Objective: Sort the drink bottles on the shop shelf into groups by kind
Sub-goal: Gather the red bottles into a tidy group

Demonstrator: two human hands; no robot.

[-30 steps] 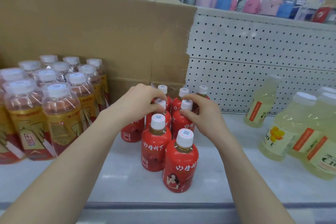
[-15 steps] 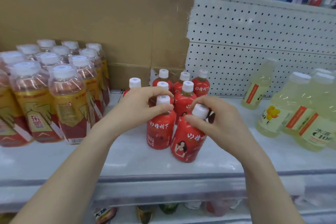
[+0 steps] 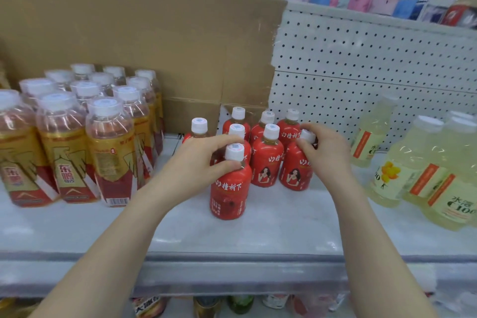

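Several small red-labelled bottles with white caps stand grouped mid-shelf. My left hand [image 3: 201, 160] grips the neck of the front red bottle [image 3: 229, 188], which stands alone nearest the shelf edge. My right hand [image 3: 322, 152] pinches the cap and neck of another red bottle [image 3: 294, 175] at the right end of the second row, beside a red bottle [image 3: 267, 162] with a figure on its label. More red bottles [image 3: 238, 121] stand behind them.
Several tall gold-and-red bottles [image 3: 111, 152] are packed at the left. Pale yellow bottles [image 3: 402, 168] stand at the right. A cardboard sheet [image 3: 144, 41] and white pegboard [image 3: 361, 64] back the grey shelf [image 3: 180, 235]. A lower shelf holds more drinks.
My right hand has carried its red bottle rightward and back, setting it beside the second row. My left hand keeps its grip on the front bottle. The camera has shifted a little.
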